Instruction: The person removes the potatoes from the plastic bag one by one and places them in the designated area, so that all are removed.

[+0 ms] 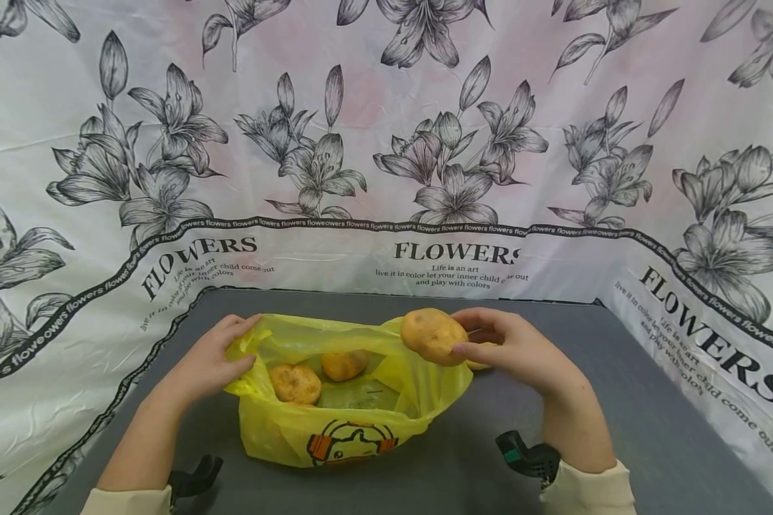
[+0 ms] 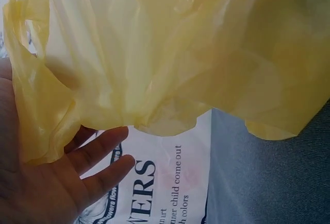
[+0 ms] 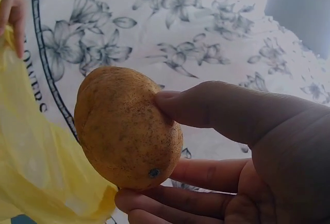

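A yellow plastic bag (image 1: 283, 433) with a printed cartoon face stands with its mouth spread wide on the grey table. Inside it lie two potatoes, one at the left (image 1: 295, 384) and one further back (image 1: 344, 365). My left hand (image 1: 215, 357) grips the bag's left rim between thumb and fingers; in the left wrist view the thin plastic (image 2: 103, 69) hangs from that hand. Above the bag's right rim, my right hand (image 1: 515, 343) holds a potato (image 3: 126, 128), pinched between thumb and fingertips. Partly hidden behind the right hand, another potato (image 1: 479, 363) lies on the table.
The grey table (image 1: 650, 443) reaches back to a white cloth (image 1: 322, 265) printed with flowers and lettering, which hangs behind and along both sides. Dark straps, one at the left wrist (image 1: 196, 478) and one at the right wrist (image 1: 528, 458), stick inward over the table.
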Tool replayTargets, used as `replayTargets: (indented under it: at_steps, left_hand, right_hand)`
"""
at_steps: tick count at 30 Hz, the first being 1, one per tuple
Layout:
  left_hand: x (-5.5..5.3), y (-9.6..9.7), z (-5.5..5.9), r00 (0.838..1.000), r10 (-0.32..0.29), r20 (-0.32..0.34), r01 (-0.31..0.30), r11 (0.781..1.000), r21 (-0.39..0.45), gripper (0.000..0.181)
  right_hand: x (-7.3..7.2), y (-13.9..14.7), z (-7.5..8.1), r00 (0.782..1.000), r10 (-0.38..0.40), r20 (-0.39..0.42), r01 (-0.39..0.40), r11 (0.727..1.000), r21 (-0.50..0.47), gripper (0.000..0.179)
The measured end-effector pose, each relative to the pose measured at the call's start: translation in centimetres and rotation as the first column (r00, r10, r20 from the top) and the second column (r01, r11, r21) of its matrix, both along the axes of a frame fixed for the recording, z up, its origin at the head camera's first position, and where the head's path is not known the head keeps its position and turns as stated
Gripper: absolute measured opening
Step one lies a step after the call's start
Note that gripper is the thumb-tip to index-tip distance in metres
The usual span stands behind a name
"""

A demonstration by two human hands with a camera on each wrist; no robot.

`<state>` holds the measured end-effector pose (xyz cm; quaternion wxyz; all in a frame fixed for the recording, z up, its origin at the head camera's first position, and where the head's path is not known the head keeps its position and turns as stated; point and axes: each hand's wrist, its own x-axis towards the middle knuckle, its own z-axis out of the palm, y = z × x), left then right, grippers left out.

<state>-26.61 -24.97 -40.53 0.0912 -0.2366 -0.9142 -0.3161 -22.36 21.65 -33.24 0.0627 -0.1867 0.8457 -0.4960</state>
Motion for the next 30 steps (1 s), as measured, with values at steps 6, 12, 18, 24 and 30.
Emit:
replayTargets:
  at_steps: [6,12,18,24,30]
  left_hand:
    - [-0.1,-0.2,-0.2,1.0,0.011,0.008,-0.011,1.0,-0.012,0.063]
    - [-0.4,-0.3,-0.3,0.999,0.035,0.033,-0.035,0.999,-0.012,0.065]
    - [-0.3,-0.4,-0.5,0.997,0.041,0.063,-0.04,0.999,-0.017,0.065]
    - [-0.3,-0.4,-0.6,0.997,0.033,0.075,-0.033,0.999,-0.01,0.064]
    - [-0.5,-0.4,-0.6,0.997,0.03,0.073,-0.03,1.0,-0.009,0.065]
  right_hand:
    - [0.0,1.3,0.2,0.999,-0.017,-0.03,0.016,0.999,-0.031,0.049]
    - [0.2,2.7,0.5,0.997,-0.058,-0.044,0.057,0.998,-0.035,0.048]
    - [0.1,3.6,0.2,0.996,-0.079,-0.044,0.077,0.996,-0.049,0.049]
    - [0.1,4.6,0.1,0.994,-0.105,-0.014,0.104,0.993,-0.056,0.051]
    - [-0.3,5.9,-0.3,0.992,-0.123,0.038,0.122,0.992,0.006,0.061]
